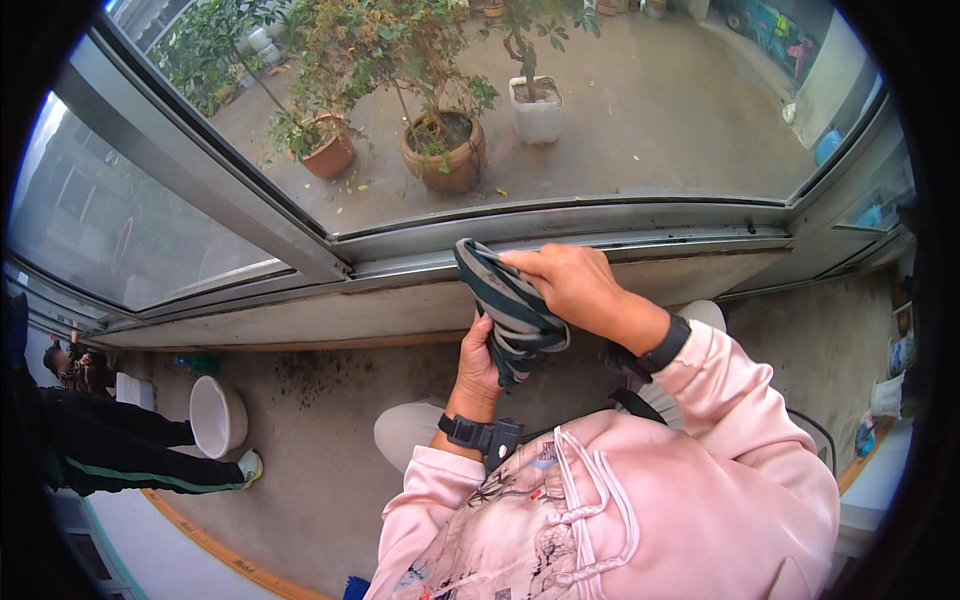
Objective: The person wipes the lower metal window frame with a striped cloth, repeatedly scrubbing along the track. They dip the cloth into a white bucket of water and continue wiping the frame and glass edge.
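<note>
A dark green and grey striped cloth [510, 300] is bunched up between my two hands, in front of the window sill. My left hand [478, 358] grips its lower part from the left, thumb upward. From the right, my right hand [574, 289] presses on the upper folds, its index finger stretched along the cloth. The cloth's top end overlaps the metal sliding-window track [675, 234] in view; whether it touches the track I cannot tell. Below the track runs the pale face of the sill wall [322, 315].
A person in dark trousers [127, 442] stands at left beside a white plastic basin [217, 417] on the floor. Another person [86, 371] is farther back. Beyond the glass are potted plants, including one in a brown pot [446, 161]. White pots [889, 395] stand at right.
</note>
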{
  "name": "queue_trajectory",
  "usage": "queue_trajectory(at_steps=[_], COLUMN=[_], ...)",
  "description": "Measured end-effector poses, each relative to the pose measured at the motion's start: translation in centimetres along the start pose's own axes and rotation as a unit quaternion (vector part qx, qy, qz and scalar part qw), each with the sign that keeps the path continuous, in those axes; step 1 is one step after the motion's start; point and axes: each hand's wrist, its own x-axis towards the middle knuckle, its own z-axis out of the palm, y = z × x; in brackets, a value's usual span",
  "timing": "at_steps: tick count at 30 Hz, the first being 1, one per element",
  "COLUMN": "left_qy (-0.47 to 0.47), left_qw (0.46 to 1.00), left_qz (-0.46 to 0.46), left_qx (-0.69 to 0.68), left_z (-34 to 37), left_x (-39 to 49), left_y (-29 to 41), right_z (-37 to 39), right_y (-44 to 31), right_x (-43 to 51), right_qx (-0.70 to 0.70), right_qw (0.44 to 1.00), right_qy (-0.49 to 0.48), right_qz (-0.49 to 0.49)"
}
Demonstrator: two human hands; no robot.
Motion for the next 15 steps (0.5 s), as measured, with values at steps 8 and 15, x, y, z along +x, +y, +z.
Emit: queue_trajectory(at_steps=[8,15], left_qy=[0.014,0.013], left_qw=[1.000,1.000], left_qz=[-0.008,-0.008], left_qx=[0.008,0.009], left_z=[-1.1,-0.9], left_x=[0.6,1.0], left_y=[0.8,1.3], right_z=[0.9,-0.3], right_y=[-2.9,-2.3], right_x=[9.6,12.2], right_qx=[-0.196,-0.247], right_qw=[0.943,0.879], right_qy=[-0.192,-0.305], right_qz=[-0.188,-0.269])
